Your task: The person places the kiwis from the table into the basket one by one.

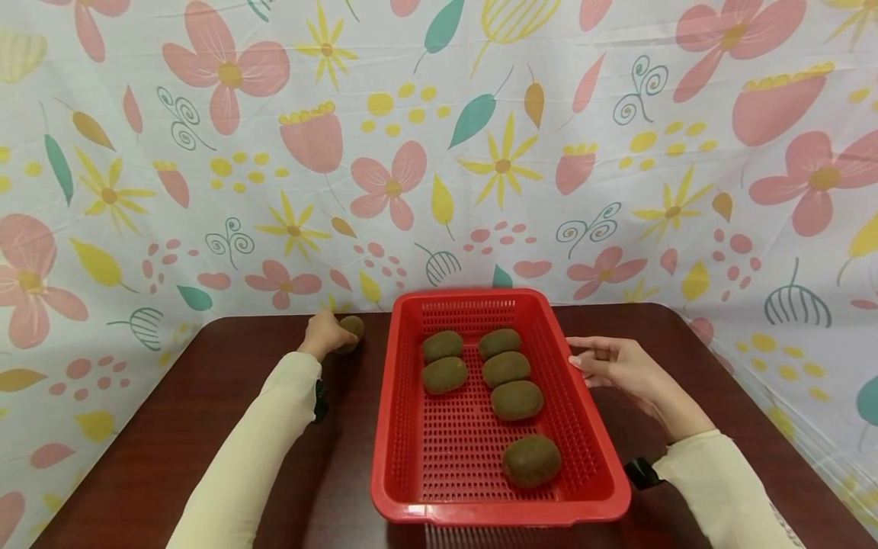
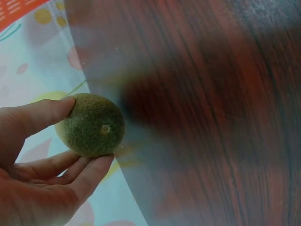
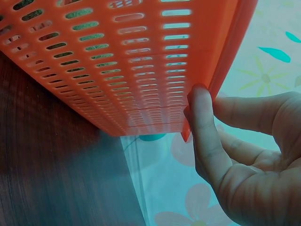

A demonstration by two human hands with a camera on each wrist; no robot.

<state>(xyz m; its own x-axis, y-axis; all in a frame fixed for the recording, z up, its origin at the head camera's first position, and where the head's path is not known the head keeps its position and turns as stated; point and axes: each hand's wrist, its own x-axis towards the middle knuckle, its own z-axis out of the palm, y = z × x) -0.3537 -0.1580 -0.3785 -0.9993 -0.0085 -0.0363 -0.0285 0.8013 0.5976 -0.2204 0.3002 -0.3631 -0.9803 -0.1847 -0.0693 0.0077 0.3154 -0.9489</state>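
Note:
My left hand (image 1: 325,335) pinches a brown fuzzy kiwi (image 2: 94,125) between thumb and fingers, left of the basket near the table's far edge. The stem end of this kiwi shows in the left wrist view. A red plastic basket (image 1: 405,427) with slotted walls stands in the middle. At its right side my right hand (image 1: 620,370) pinches the rim, thumb on one side and fingers on the other, as the right wrist view shows. Inside the basket, two kiwis (image 1: 444,375) lie at the left, several (image 1: 506,369) at the right, and one (image 1: 531,461) near the front.
The dark brown wooden table (image 1: 206,396) carries the basket. Behind and beside it hangs a white cloth (image 1: 439,252) printed with flowers and leaves. The basket's far end reaches close to that cloth.

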